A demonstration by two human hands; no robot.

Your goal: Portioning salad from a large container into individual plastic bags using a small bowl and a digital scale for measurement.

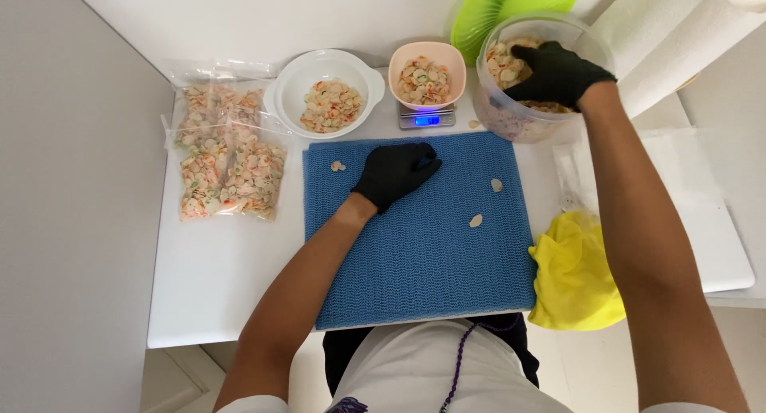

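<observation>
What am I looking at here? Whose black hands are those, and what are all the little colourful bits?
The picture comes from a camera worn on a person's head, looking down at a white table. The hands wear black gloves. The right hand reaches into a big clear tub of small pale crackers with red and green flecks. The left hand rests on a blue mat. A pink bowl of crackers sits on a small scale, beside a white bowl with more. Filled clear bags lie on the left. A yellow cloth lies on the right. I cannot tell whether the right hand has grabbed any crackers.
</observation>
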